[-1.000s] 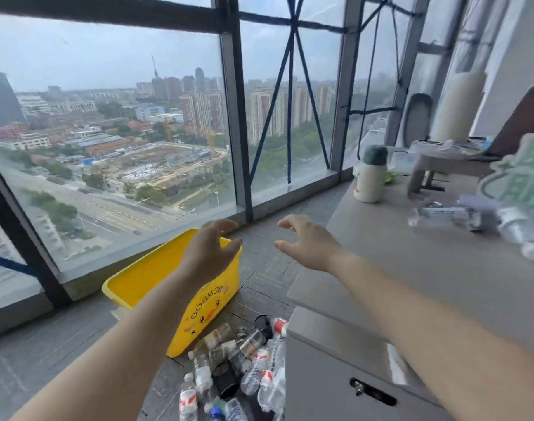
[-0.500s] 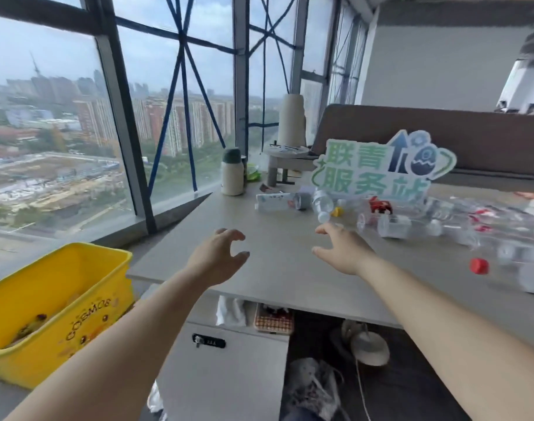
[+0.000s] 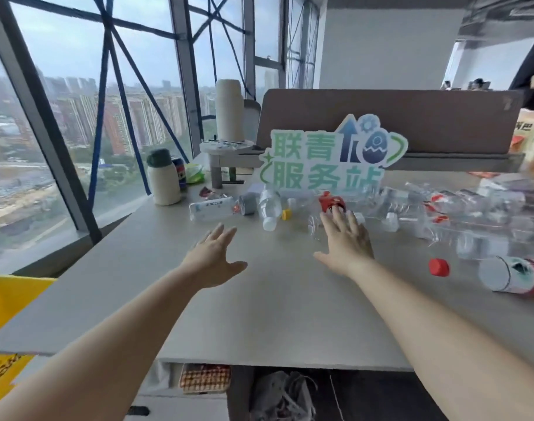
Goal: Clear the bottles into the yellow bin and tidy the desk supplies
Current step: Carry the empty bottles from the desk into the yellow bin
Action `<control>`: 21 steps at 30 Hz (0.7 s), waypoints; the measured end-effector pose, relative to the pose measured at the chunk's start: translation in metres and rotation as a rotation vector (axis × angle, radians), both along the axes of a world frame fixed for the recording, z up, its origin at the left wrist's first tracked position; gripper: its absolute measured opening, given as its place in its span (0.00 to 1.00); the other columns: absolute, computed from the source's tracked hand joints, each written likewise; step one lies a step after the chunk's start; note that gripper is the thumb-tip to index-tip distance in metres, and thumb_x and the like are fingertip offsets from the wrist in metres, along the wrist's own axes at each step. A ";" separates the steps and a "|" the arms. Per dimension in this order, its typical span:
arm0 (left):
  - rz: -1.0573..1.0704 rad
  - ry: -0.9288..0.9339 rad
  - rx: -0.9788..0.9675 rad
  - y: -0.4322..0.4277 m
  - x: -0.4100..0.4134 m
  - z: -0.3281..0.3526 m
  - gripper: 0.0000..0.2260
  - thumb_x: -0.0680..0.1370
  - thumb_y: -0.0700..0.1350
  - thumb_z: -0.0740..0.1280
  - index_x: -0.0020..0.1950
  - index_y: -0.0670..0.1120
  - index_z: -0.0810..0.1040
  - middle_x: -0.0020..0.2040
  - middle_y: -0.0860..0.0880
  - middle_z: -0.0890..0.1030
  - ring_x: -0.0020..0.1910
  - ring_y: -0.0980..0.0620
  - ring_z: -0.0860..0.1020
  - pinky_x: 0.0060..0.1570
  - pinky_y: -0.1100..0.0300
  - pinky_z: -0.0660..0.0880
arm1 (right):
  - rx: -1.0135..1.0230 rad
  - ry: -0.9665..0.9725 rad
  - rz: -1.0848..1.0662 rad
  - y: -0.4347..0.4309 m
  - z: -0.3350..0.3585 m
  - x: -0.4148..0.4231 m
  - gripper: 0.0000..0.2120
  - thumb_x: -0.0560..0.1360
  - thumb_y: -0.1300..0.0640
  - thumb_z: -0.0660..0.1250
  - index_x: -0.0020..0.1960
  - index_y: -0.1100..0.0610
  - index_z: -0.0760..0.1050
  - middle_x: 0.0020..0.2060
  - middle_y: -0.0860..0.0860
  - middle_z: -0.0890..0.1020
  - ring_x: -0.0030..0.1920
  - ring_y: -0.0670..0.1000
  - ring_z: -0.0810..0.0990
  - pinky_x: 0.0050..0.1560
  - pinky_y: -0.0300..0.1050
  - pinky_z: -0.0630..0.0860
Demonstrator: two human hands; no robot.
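Two bare hands reach over the grey table [image 3: 259, 314], fingers spread wide and holding nothing. The left hand [image 3: 214, 259] hovers short of a labelled bottle [image 3: 212, 209] lying on its side; the right hand [image 3: 346, 240] is over a clear bottle [image 3: 316, 224]. More empty bottles [image 3: 472, 214] lie scattered to the right, near a loose red cap [image 3: 439, 267]. Only a corner of the yellow bin [image 3: 7, 302] shows at the left edge, below the table.
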State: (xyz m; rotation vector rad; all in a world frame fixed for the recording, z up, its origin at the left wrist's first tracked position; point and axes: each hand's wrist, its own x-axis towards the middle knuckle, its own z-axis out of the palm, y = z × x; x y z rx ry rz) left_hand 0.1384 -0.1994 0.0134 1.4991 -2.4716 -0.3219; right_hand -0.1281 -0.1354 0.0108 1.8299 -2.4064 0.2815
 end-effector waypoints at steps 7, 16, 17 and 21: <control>0.108 0.128 -0.119 -0.048 -0.035 -0.023 0.35 0.75 0.55 0.67 0.77 0.51 0.54 0.78 0.48 0.54 0.75 0.46 0.56 0.72 0.51 0.58 | -0.090 0.047 0.013 -0.043 -0.011 -0.032 0.33 0.74 0.45 0.66 0.75 0.48 0.56 0.75 0.48 0.59 0.76 0.54 0.54 0.74 0.53 0.51; 0.287 0.107 -0.309 -0.118 -0.018 0.000 0.36 0.73 0.54 0.70 0.76 0.52 0.56 0.77 0.47 0.54 0.75 0.44 0.54 0.73 0.49 0.54 | -0.187 0.093 0.183 -0.053 -0.012 0.002 0.32 0.72 0.38 0.66 0.72 0.46 0.61 0.66 0.46 0.68 0.66 0.54 0.63 0.65 0.49 0.62; 0.298 0.051 -0.288 -0.129 -0.014 0.004 0.37 0.72 0.55 0.70 0.76 0.53 0.55 0.77 0.47 0.53 0.75 0.43 0.53 0.74 0.47 0.53 | -0.185 0.088 0.201 -0.054 -0.012 0.005 0.32 0.72 0.38 0.66 0.73 0.45 0.61 0.66 0.46 0.68 0.66 0.54 0.63 0.65 0.49 0.62; 0.302 -0.204 -0.129 -0.166 -0.006 0.008 0.41 0.73 0.57 0.69 0.77 0.55 0.47 0.78 0.48 0.49 0.76 0.43 0.49 0.73 0.41 0.48 | -0.186 0.082 0.250 -0.058 -0.016 0.012 0.33 0.72 0.40 0.67 0.74 0.46 0.60 0.67 0.45 0.67 0.66 0.54 0.63 0.67 0.48 0.61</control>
